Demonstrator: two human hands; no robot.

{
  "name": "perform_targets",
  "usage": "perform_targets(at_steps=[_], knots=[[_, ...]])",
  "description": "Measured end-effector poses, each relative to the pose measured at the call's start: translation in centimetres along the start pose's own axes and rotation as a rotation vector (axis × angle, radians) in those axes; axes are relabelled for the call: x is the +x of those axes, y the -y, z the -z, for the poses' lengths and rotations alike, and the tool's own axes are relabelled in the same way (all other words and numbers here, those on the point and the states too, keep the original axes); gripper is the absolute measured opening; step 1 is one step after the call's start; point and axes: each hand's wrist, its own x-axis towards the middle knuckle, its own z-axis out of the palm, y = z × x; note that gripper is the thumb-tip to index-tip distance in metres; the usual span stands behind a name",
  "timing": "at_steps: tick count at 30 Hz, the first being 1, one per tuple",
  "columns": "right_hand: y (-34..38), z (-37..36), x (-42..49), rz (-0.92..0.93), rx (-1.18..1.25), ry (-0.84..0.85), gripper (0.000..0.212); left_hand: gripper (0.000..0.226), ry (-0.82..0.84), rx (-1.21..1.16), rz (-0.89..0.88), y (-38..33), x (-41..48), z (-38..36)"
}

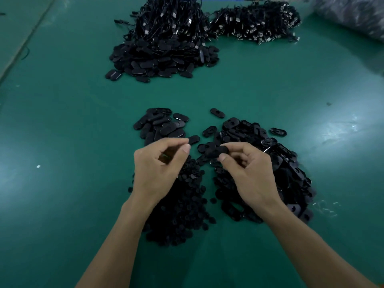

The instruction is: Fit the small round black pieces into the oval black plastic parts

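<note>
round pieces point(182, 204) near-left | oval parts point(286, 173) near-right | cabled heap point(166, 48) far behind | all on table point(72, 132)

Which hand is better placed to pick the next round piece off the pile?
Left, probably. The left hand sits over the round pieces, while the right hand is busy pinching an oval part.

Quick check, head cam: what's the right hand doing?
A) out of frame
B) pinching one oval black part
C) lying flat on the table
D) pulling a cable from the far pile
B: the right hand is raised over the near piles, with its thumb and fingertips closed on a single oval black part.
</note>
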Motion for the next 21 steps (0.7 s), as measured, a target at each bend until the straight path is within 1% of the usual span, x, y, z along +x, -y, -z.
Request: perform_targets(at_steps=[3, 6, 10, 12, 14, 17, 18, 21], knots=[[0.4, -0.5, -0.4, -0.049, 0.140, 0.064, 0.018, 0.011, 0.112, -0.195, 0.113, -0.9, -0.9, -0.2], [0.5, -1.0, -0.9, -0.080, 0.232, 0.119, 0.018, 0.013, 0.157, -0.276, 0.209, -0.7, -1.7, -0.2], [0.3, -1.6, -1.3, -0.097, 0.271, 0.163, 0.017, 0.013, 0.203, -0.389, 0.266, -0.5, -2.0, 0.1], [0.2, -1.8, -1.3, -0.093, 0.250, 0.182, 0.017, 0.013, 0.214, -0.384, 0.263, -0.4, -2.0, 0.0], [-0.1, -2.0, -1.2, -0.047, 0.095, 0.190, 0.019, 0.017, 0.178, -0.374, 0.277, -0.3, -1.9, -0.1], [-0.7, -1.8, -1.7, 0.077, -0.290, 0.169, 0.029, 0.017, 0.079, -0.388, 0.287, -0.1, -1.7, 0.0], [-0.9, -1.7, -1.9, 0.133, -0.406, 0.175, 0.029, 0.017, 0.044, -0.403, 0.285, 0.0, -1.6, 0.1], [-1.2, -1.6, -2.3, 0.254, -0.670, 0.280, 0.029, 0.016, -0.024, -0.427, 0.274, 0.2, -1.4, 0.4]])
